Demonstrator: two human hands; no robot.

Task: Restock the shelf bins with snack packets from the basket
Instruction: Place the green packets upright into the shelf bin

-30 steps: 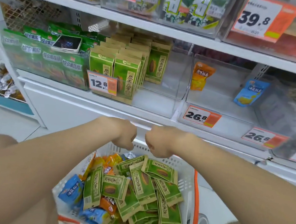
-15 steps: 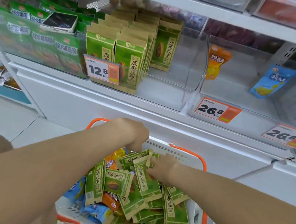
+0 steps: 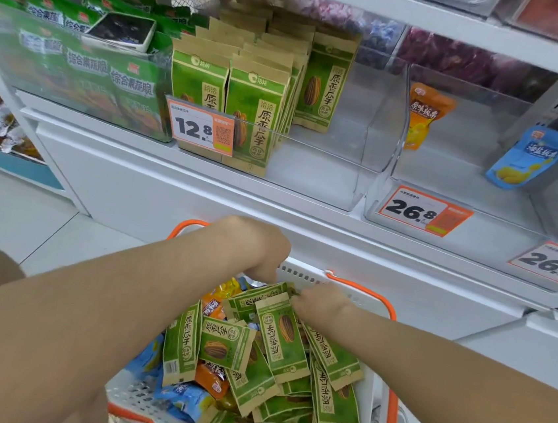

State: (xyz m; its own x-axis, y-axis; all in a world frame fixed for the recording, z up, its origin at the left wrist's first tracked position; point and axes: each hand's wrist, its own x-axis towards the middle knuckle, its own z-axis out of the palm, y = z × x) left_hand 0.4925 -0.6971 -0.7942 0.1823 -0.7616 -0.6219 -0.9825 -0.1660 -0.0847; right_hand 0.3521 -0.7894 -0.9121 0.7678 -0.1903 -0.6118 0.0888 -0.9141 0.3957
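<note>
Head — one basket [image 3: 302, 275]; right hand [image 3: 321, 302] pinches one packet [image 3: 283, 339].

Both bare forearms stretch forward, left hand [image 3: 256, 247] and right hand [image 3: 322, 302] curled, knuckles up.

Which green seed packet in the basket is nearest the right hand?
The face-up packet topping the pile, seed picture showing: its kraft top edge meets the right hand; the other seed-picture packet lies further left.
</note>
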